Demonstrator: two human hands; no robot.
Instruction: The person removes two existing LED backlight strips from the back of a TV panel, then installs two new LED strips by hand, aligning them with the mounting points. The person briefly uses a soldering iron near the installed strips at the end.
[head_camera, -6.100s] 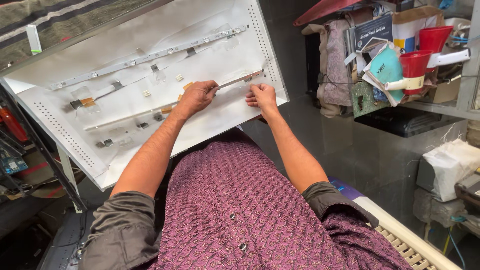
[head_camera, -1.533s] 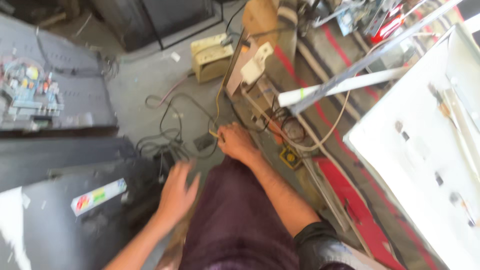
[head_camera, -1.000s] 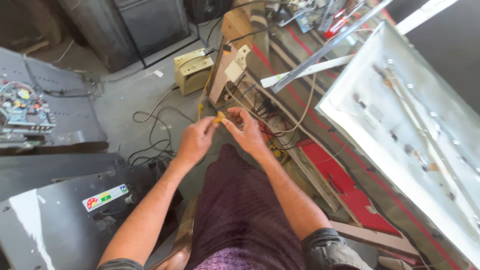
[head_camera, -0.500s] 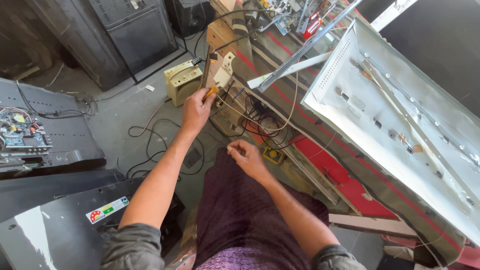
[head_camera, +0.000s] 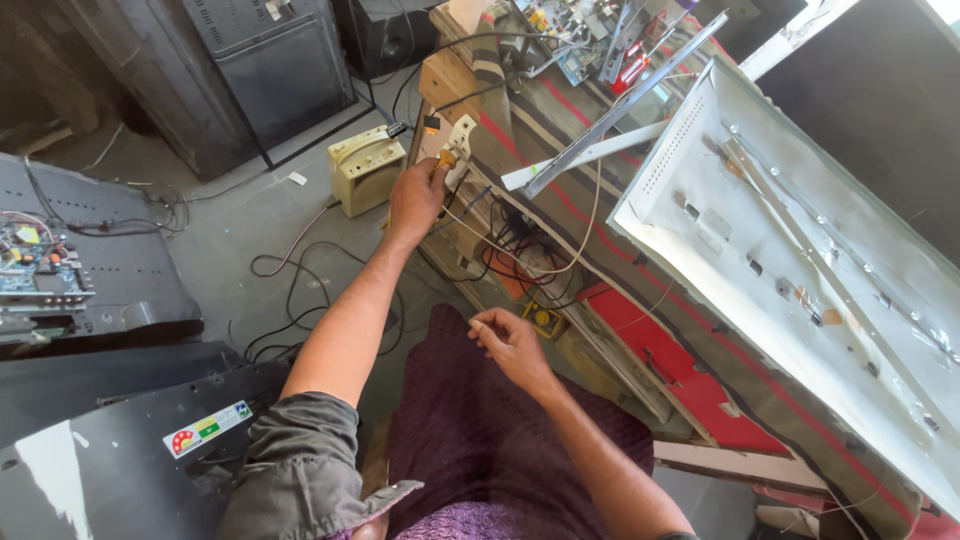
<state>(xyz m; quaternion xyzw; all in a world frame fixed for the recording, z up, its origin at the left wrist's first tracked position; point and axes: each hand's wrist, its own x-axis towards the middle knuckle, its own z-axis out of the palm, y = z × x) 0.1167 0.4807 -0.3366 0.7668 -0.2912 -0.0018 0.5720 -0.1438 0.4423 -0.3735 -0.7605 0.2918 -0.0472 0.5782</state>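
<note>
1. Leftward, the left hand (head_camera: 415, 197) closes its fingers (head_camera: 436, 172) on an orange plug (head_camera: 447, 157) at the white socket board (head_camera: 459, 140) on the worktop (head_camera: 560, 150) edge.
2. Right hand (head_camera: 512, 343) pinches a thin wire (head_camera: 560, 270), loosely curled.
3. Risk, judged: bare fingers slipping onto the plug's pins; tugged wire snagging the tangled cables (head_camera: 520, 240).
4. Plug: small, orange, partly hidden.

place: electronics repair workshop, probably TV repair
panel: opened white backlight tray (head_camera: 800, 260) with LED strips, leaning on the bench
boards: bare circuit board (head_camera: 35, 265) on a dark back cover, left
floor: loose cables (head_camera: 290, 290), cream box unit (head_camera: 367, 168), black cabinets (head_camera: 270, 60)
bench: cluttered with tools, detail blurry
</note>
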